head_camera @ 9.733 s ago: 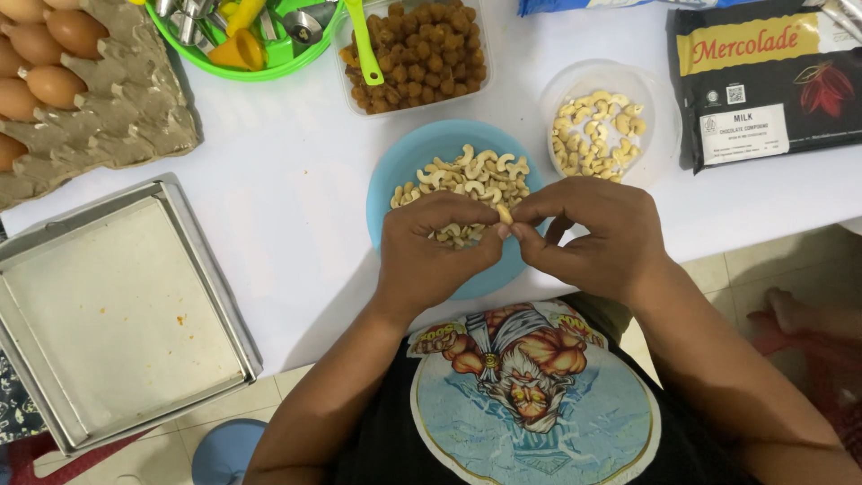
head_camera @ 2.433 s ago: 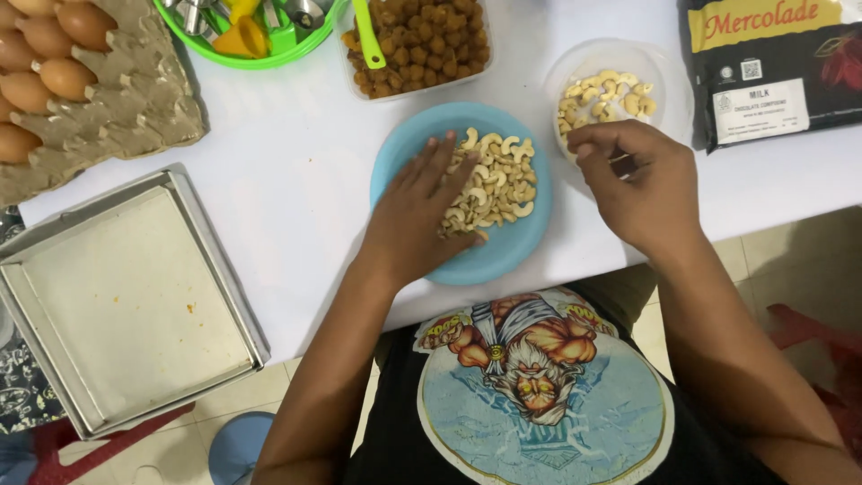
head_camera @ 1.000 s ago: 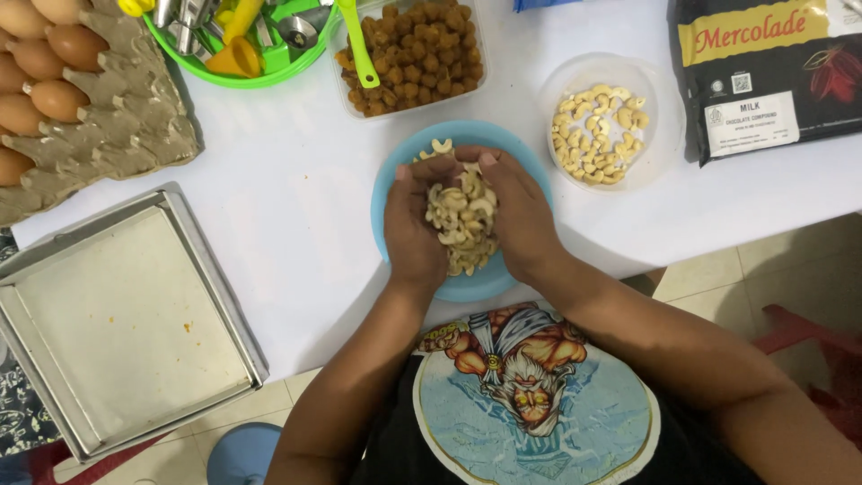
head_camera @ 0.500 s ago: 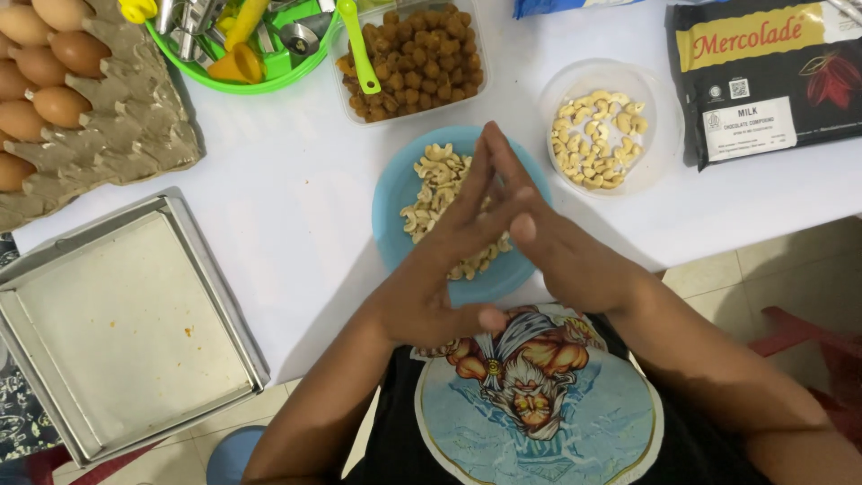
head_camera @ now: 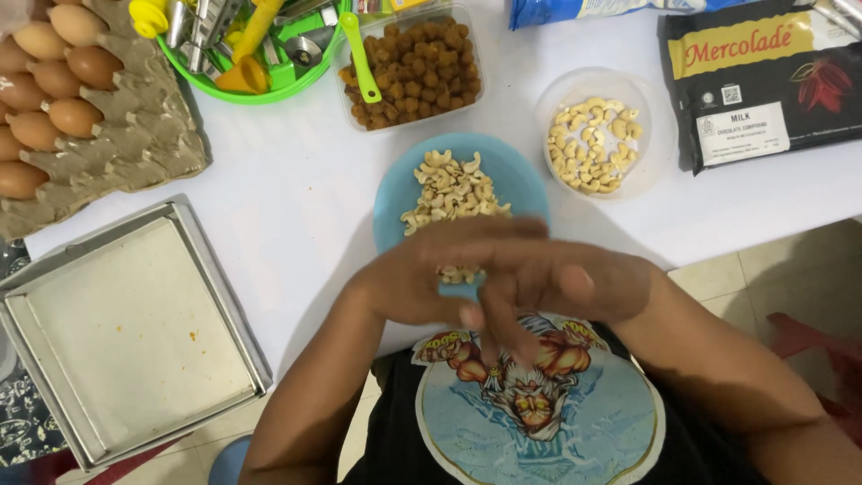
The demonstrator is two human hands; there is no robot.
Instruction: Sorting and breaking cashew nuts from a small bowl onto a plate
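**Desk:** Cashews (head_camera: 453, 193) sit heaped on a blue plate (head_camera: 525, 184) on the white table (head_camera: 296, 207), at its near edge in front of the seated person. What are the hands doing?

**Photographer:** Left hand (head_camera: 422, 278) and right hand (head_camera: 566, 283) meet palm against palm over the plate's near rim, fingers overlapping and motion-blurred. It reads as brushing crumbs off over the plate, though that is my judgement. Whether any nut is caught between the palms, I cannot tell.

**Desk:** What surrounds the plate?

**Photographer:** Right of the plate, a clear round tub (head_camera: 594, 135) holds more cashews, close enough to pass nuts from one to the other. Beyond the plate, a clear box of brown round pieces (head_camera: 413, 67) has a green spoon (head_camera: 359, 54) resting in it. Beyond and left of the plate, a green bowl (head_camera: 247, 45) bristles with small tools. Far left of the plate, a cardboard tray of brown eggs (head_camera: 54, 90). Left of the plate and nearer the person, a bare metal baking tin (head_camera: 126, 332) overhangs the table edge. Far right of the plate lies a black bag of chocolate (head_camera: 759, 81).
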